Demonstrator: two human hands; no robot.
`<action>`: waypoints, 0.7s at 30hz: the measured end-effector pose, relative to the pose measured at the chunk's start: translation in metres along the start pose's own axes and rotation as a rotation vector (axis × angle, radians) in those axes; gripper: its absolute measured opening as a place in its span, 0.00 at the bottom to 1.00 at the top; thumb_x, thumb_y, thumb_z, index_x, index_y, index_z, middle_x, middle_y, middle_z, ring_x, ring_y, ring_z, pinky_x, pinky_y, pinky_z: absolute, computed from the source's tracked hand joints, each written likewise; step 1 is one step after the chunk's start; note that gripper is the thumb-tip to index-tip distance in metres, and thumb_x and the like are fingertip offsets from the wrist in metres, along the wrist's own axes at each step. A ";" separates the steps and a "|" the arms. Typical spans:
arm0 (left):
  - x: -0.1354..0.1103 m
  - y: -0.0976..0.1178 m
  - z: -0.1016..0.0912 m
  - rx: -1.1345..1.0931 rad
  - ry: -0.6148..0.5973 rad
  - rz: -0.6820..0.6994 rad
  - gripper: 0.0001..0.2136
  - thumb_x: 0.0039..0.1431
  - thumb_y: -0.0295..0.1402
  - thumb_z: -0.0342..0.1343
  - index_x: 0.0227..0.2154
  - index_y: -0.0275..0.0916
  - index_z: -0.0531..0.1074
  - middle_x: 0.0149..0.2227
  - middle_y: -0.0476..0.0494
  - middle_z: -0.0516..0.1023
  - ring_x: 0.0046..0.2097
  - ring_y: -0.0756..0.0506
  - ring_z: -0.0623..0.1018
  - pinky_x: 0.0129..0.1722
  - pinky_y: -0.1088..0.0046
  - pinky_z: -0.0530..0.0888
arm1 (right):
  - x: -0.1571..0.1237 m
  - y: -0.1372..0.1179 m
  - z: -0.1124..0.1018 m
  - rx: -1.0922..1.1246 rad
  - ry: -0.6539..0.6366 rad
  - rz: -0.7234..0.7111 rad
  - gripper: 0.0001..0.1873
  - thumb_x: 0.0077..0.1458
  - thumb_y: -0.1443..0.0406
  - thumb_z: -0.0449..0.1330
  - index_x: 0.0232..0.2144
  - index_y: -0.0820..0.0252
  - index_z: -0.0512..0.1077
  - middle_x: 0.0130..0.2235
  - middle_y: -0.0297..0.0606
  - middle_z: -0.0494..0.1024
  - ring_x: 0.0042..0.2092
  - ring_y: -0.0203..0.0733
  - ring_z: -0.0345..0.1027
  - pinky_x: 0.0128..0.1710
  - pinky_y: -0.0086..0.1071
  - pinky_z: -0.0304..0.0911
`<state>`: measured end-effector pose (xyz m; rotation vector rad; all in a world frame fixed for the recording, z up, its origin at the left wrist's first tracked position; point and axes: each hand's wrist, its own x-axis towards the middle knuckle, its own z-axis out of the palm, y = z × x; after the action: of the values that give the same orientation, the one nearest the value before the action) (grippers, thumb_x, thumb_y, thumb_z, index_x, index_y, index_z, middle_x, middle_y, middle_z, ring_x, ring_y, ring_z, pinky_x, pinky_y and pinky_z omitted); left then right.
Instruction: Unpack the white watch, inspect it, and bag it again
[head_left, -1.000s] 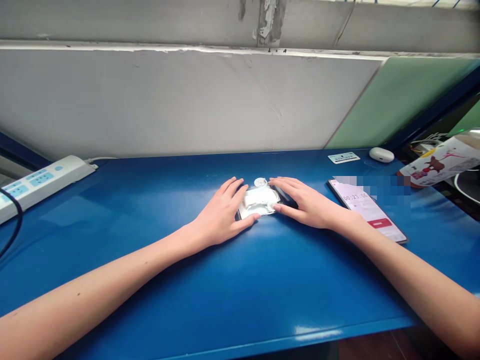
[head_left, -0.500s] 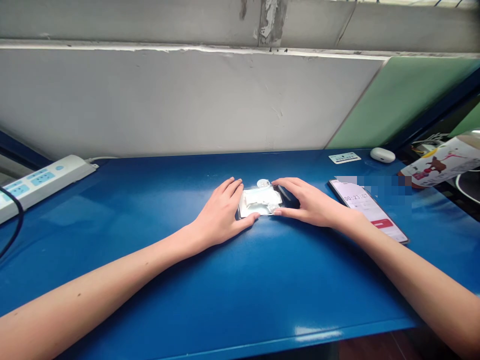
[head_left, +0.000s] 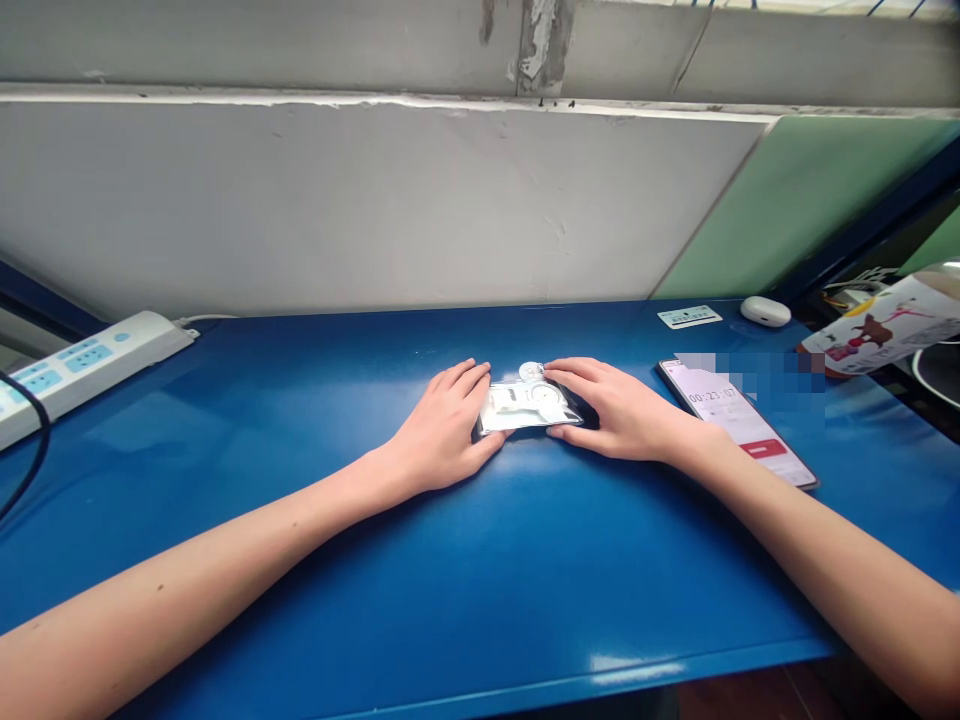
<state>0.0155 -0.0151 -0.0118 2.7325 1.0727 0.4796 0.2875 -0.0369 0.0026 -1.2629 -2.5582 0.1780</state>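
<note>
My fingers point(head_left: 466, 385) lie flat and close together, both hands pressing a small clear packet point(head_left: 525, 406) on the blue table point(head_left: 480, 600) — left hand point(head_left: 442, 430) on its nine o'clock edge, right hand point(head_left: 611, 410) on its three o'clock edge, neither gripping it. Since a moment ago, my right fingertips have slid back off the packet's top, so more of it shows — it looks flattened. A phone point(head_left: 739, 425) lies at three o'clock, a power strip point(head_left: 82, 365) at nine.

Our left hand point(head_left: 442, 430) lies flat, fingers toward 1 o'clock; our right hand point(head_left: 619, 410) lies flat, fingers toward 10 o'clock, forearms outstretched.
</note>
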 end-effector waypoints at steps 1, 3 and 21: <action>0.000 0.000 0.000 0.002 -0.004 0.000 0.27 0.65 0.41 0.53 0.61 0.26 0.64 0.65 0.23 0.63 0.68 0.27 0.60 0.64 0.44 0.62 | 0.000 0.001 0.001 -0.003 0.020 -0.005 0.32 0.61 0.52 0.58 0.61 0.65 0.66 0.62 0.56 0.69 0.61 0.60 0.65 0.59 0.53 0.64; 0.001 0.000 0.000 -0.004 -0.002 0.001 0.25 0.66 0.40 0.52 0.60 0.27 0.65 0.65 0.23 0.64 0.67 0.28 0.61 0.64 0.44 0.62 | 0.001 0.002 0.001 -0.001 0.072 -0.036 0.26 0.63 0.57 0.57 0.59 0.63 0.69 0.60 0.54 0.71 0.59 0.58 0.67 0.57 0.52 0.66; -0.001 0.002 -0.003 -0.251 0.145 0.094 0.33 0.59 0.36 0.63 0.64 0.41 0.54 0.62 0.32 0.66 0.63 0.35 0.69 0.62 0.53 0.68 | 0.004 -0.009 0.005 0.396 0.296 0.081 0.13 0.64 0.61 0.58 0.49 0.58 0.74 0.34 0.36 0.80 0.32 0.39 0.73 0.35 0.33 0.70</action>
<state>0.0154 -0.0169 -0.0087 2.5655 0.8506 0.7804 0.2774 -0.0391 0.0010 -1.1415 -2.0941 0.4527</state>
